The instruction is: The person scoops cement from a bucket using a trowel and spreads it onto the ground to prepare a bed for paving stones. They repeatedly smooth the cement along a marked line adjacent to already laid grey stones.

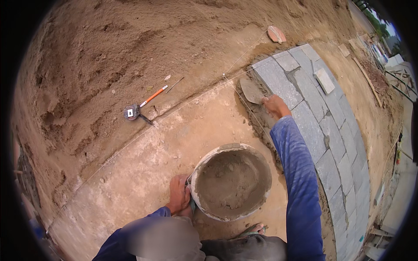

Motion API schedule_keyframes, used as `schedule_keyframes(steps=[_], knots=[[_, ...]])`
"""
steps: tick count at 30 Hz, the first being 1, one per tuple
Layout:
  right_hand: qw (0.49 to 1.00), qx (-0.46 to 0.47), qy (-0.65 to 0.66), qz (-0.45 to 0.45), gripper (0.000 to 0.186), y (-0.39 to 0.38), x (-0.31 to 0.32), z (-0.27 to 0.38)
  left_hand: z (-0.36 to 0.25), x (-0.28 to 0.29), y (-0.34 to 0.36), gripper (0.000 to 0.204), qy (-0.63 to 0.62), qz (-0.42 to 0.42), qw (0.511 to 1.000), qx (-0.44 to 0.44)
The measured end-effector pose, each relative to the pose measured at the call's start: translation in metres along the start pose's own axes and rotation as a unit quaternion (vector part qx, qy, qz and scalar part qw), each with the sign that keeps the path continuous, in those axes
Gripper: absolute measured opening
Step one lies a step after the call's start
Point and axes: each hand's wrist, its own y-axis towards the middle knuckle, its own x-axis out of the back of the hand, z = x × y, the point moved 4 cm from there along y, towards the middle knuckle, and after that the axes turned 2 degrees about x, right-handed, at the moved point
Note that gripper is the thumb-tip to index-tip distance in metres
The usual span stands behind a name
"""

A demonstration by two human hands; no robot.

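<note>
My right hand [276, 107] is closed around the handle of a trowel [251, 91]. The trowel's flat grey blade rests on or just over a strip of wet mortar [260, 116] beside the grey stone pavers [285, 82]. In front of me stands a round bucket [202, 157] with a mortar-crusted rim, partly filled with grey-brown mortar [230, 185]. At the bucket's left side, my left hand [177, 194] grips it near the rim; some of the fingers are hidden there.
Taut string lines [117, 152] cross the ground and meet at a small peg [224, 75]. An orange marker [153, 95] and a tape measure [131, 112] lie on the left soil bank. One loose stone [324, 81] sits on the pavers; a reddish piece [276, 34] lies beyond.
</note>
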Motion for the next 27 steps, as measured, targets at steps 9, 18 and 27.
schedule_keyframes(steps=[9, 18, 27], knots=[[0.985, 0.049, -0.145, -0.084, 0.042, -0.078, 0.004, -0.01, 0.004, 0.003, -0.003, 0.043, 0.001, 0.013, 1.0, 0.018], [0.97, -0.046, -0.17, -0.166, 0.037, -0.237, 0.072, -0.064, 0.019, 0.018, 0.007, 0.046, -0.305, 0.106, 0.932, 0.167], [0.971, 0.065, -0.217, -0.073, 0.025, -0.4, 0.055, 0.036, -0.08, 0.057, 0.067, 0.053, -0.433, 0.247, 0.853, 0.154]])
